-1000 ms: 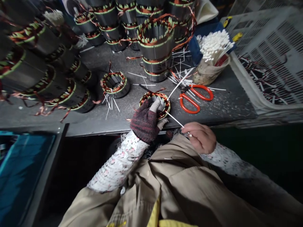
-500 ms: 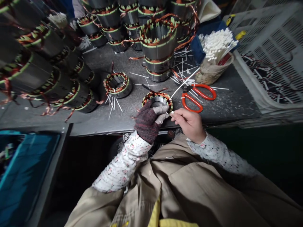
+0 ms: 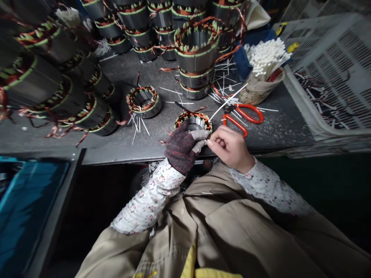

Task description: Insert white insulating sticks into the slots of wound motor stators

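My left hand (image 3: 185, 144), in a dark knit glove with pale wrapped fingertips, is closed on the near side of a motor stator (image 3: 193, 116) with copper windings and green-yellow slot liners. The stator lies near the bench's front edge. A white cable tie (image 3: 228, 102) sticks up from its right side, pointing away to the right. Beside it my bare right hand (image 3: 232, 148) is pinched at the stator's near right rim, close to my left fingertips. A small white end shows at that pinch; most of it is hidden. Red-handled scissors (image 3: 249, 114) lie just beyond my right hand.
Another stator (image 3: 144, 102) lies to the left with white ties sticking out. Stacked stators (image 3: 197, 58) stand behind and at left. A cup (image 3: 262, 87) holds many white ties. Right is a white plastic basket (image 3: 321, 131) with wire scraps; lower left, a blue bin (image 3: 43, 185).
My right hand has shifted slightly up and left, its fingers curling tighter and now covering part of the scissors' near handle. My left hand stays on the stator.
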Available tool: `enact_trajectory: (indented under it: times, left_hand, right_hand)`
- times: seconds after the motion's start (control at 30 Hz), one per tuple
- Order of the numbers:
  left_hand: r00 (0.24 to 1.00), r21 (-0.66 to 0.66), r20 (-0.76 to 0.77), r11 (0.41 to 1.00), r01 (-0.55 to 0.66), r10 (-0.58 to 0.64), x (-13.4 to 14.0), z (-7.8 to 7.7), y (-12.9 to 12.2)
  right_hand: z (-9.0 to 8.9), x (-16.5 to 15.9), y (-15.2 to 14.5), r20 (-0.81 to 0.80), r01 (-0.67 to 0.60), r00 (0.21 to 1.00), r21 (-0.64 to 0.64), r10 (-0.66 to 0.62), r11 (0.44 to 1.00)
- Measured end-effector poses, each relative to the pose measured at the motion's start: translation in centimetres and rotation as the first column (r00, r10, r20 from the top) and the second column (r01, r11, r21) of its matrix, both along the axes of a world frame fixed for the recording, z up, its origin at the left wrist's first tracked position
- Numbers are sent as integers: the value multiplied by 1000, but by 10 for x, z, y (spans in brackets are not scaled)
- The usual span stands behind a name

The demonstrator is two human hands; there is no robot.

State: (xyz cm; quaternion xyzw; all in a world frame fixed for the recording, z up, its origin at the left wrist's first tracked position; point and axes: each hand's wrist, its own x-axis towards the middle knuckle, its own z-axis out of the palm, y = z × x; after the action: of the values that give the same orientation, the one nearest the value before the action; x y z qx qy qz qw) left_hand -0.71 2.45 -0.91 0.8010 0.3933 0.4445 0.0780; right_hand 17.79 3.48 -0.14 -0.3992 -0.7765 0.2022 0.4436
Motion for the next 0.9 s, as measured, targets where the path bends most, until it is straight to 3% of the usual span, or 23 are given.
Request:
enact_trajectory:
  times: [0.1, 0.23, 0.33, 0.4, 0.43, 0.6, 0.73, 0.83, 0.9]
  left_hand:
    - [999, 45, -43, 999, -2, 4, 2, 2, 0]
    - [995, 15, -48, 996, -88, 89, 4, 3, -3]
    - [983, 38, -110, 989, -143, 146, 0, 0, -5]
    - [969, 91, -187, 985, -147, 162, -3, -2, -5]
    - [961, 114, -213, 981, -155, 177, -3, -3, -5]
    - [926, 175, -308, 970, -169, 217, 13, -9, -5]
    - [927, 152, -336, 981, -118, 164, 25, -5, -9]
    - [890, 183, -422, 978, -100, 170, 12, 9, -11]
    - [876, 164, -457, 983, -87, 154, -5, 23, -8]
  right_hand:
    - [22, 6, -8, -8, -139, 990, -59, 138, 989]
    - [40, 20, -14, -244, -305, 934, -164, 260, 938]
    - [34, 27, -17, -448, -513, 820, -301, 355, 804]
    - [29, 29, -20, -560, -569, 772, -399, 300, 719]
    - [29, 30, -21, -588, -556, 769, -425, 249, 714]
    - [31, 8, 9, -625, -393, 773, -344, 104, 853]
    - [18, -21, 46, -514, -256, 855, -308, 66, 916]
    - [7, -16, 39, -328, -35, 945, -83, 6, 996]
    - [-2, -3, 24, -179, 59, 983, 146, -32, 987]
